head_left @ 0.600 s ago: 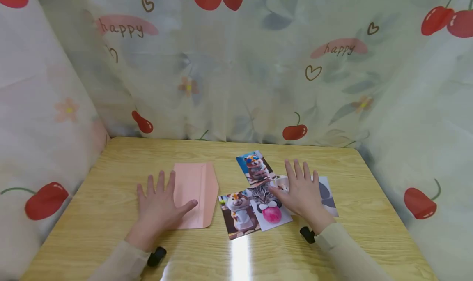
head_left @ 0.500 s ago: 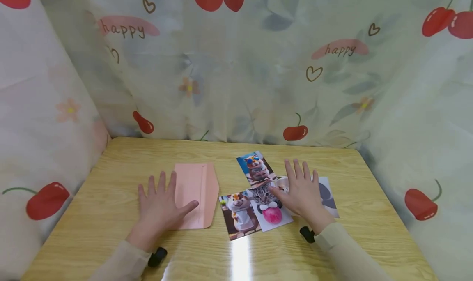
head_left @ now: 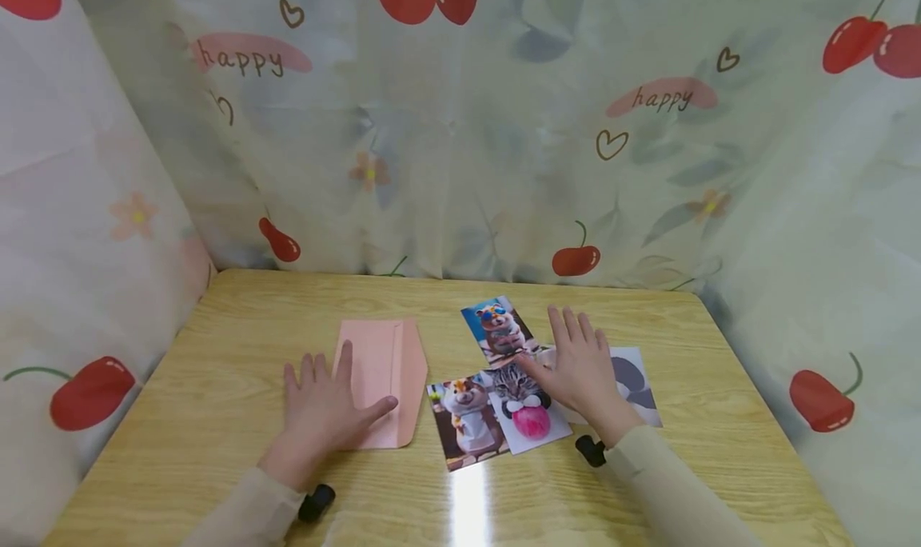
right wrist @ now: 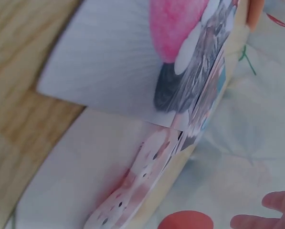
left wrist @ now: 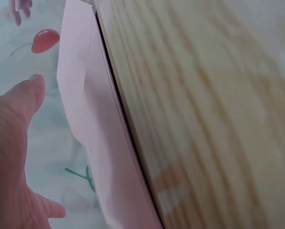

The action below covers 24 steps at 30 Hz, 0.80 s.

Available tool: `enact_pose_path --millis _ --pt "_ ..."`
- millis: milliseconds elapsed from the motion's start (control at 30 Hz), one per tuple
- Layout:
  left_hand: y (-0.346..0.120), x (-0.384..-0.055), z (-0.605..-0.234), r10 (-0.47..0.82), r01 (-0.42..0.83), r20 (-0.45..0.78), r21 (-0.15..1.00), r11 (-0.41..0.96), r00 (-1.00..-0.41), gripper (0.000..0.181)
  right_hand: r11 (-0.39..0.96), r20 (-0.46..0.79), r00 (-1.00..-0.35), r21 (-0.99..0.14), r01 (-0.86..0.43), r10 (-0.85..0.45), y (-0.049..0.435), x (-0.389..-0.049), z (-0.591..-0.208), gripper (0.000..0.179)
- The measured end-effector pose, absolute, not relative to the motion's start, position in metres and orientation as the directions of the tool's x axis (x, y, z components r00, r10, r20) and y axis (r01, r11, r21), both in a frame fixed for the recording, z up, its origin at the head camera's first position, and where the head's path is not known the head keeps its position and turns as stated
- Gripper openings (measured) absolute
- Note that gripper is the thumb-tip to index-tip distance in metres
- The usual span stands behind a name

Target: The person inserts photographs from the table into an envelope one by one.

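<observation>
My left hand (head_left: 324,409) hovers with spread fingers over the left side of a pink envelope (head_left: 374,387), whose flap points right. In the left wrist view its thumb (left wrist: 30,95) is apart from the envelope. My right hand (head_left: 581,375), fingers straight, hangs above several overlapping photo cards. One card shows a hamster in sunglasses (head_left: 496,327), another an aproned hamster (head_left: 471,423), a third a cat with a pink ball (head_left: 528,423). At the right lies a card with grey shapes (head_left: 636,383), partly covered by the hand. Both hands hold nothing.
The cards and envelope lie on a light wood-grain table (head_left: 237,347). Its surface reflects a bright strip of light in front of the cards. A cherry-patterned curtain (head_left: 439,171) encloses the back and sides. Each wrist carries a small black camera.
The left hand has shifted slightly right and nearer the front, over the envelope's edge. My right hand has slid a little left. The envelope and cards lie as before.
</observation>
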<state>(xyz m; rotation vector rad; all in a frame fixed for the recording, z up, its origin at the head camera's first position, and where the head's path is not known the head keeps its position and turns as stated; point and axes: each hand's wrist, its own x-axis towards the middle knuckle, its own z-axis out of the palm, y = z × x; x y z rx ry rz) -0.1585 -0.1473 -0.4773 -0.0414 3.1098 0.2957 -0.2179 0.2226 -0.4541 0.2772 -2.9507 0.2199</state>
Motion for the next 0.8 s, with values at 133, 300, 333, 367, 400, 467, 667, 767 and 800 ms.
enact_pose_path --millis 133,300,333,367,400,467,667,767,800 --pt "-0.141 -0.159 -0.476 -0.029 -0.04 -0.061 0.183 0.982 -0.998 0.126 0.961 0.176 -0.97 -0.193 -0.199 -0.166 0.22 -0.224 -0.454 0.106" --pt "-0.137 -0.159 -0.479 -0.025 -0.047 -0.112 0.201 0.978 -0.993 0.129 0.927 0.13 -0.983 -0.335 -0.169 -0.132 0.213 -0.23 -0.452 0.105" --pt "-0.137 -0.159 -0.479 -0.02 -0.045 -0.119 0.207 0.977 -0.993 0.13 0.909 0.111 -0.987 -0.389 -0.152 -0.118 0.212 -0.231 -0.451 0.105" --pt "-0.137 -0.16 -0.48 -0.013 -0.04 -0.124 0.22 0.975 -0.992 0.13 0.887 0.087 -0.991 -0.444 -0.13 -0.102 0.21 -0.233 -0.451 0.105" --pt "-0.137 -0.16 -0.481 -0.005 -0.034 -0.126 0.23 0.973 -0.992 0.131 0.859 0.062 -0.994 -0.502 -0.106 -0.087 0.208 -0.234 -0.45 0.105" --pt "-0.139 -0.162 -0.482 0.014 -0.018 -0.125 0.252 0.967 -0.992 0.131 0.795 0.008 -0.998 -0.604 -0.053 -0.06 0.205 -0.238 -0.448 0.105" --pt "-0.142 -0.167 -0.478 0.066 0.022 -0.127 0.32 0.947 -0.99 0.13 0.671 -0.101 -0.995 -0.739 0.059 -0.023 0.201 -0.252 -0.447 0.1" --pt "-0.143 -0.171 -0.474 0.058 -0.008 -0.166 0.371 0.929 -0.984 0.132 0.637 -0.133 -0.991 -0.765 0.095 -0.012 0.201 -0.257 -0.45 0.098" --pt "-0.143 -0.172 -0.474 0.052 -0.022 -0.18 0.386 0.922 -0.982 0.133 0.628 -0.144 -0.99 -0.771 0.107 -0.008 0.201 -0.259 -0.452 0.098"
